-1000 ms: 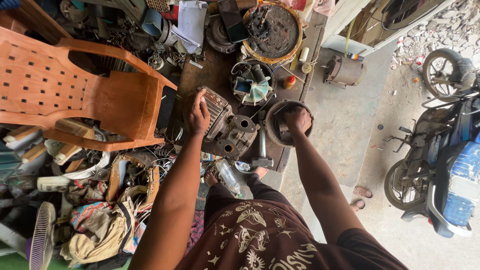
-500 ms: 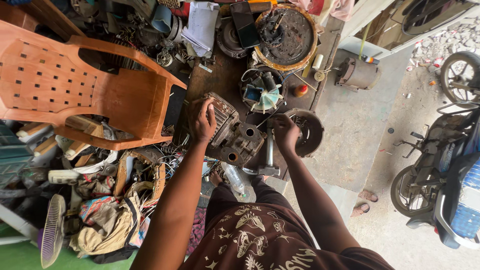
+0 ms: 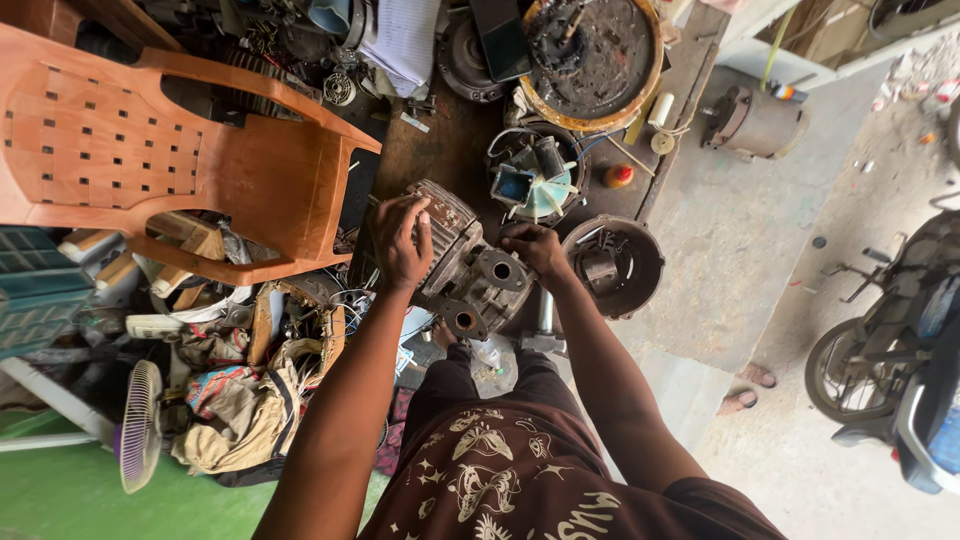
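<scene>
**Both hands on the motor housing now**

Your right hand [image 3: 535,250] has come off the round end cover [image 3: 613,265], which now sits alone just right of the motor housing [image 3: 470,270], and its fingers curl over the housing's far edge. Your left hand [image 3: 403,238] stays clamped on the ribbed left side, same as a second ago. So you're steadying the casing on the workbench [image 3: 440,150], near the orange chair [image 3: 150,170].

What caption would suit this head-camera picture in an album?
Both hands, left hand and right hand, grip a grey motor housing on a cluttered workbench beside an orange plastic chair.
</scene>
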`<state>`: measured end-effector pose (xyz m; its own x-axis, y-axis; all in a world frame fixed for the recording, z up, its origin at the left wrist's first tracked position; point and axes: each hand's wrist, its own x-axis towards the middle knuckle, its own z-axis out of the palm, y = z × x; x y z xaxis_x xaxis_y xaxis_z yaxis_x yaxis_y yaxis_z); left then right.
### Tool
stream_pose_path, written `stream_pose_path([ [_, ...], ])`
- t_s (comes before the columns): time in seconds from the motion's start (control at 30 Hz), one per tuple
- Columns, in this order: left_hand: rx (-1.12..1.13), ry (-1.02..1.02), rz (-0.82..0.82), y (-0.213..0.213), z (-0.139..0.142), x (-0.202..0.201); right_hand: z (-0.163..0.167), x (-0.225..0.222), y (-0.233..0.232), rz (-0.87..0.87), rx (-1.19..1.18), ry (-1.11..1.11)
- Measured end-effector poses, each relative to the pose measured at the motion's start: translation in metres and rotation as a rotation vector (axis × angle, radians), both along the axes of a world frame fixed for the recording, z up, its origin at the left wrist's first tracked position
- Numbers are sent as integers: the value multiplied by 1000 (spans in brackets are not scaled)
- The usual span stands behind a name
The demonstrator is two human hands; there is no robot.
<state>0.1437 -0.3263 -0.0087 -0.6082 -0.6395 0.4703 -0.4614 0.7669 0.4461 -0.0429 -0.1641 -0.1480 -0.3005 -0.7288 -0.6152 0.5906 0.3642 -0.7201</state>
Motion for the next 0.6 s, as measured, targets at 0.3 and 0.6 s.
stream_pose_path([
  [0.3,5,-36,-28,0,5,-3,-23,0,-40,433,-134,443],
  [0.6,1,-66,-7,0,4,0,-8,1,-52,469,-34,513],
])
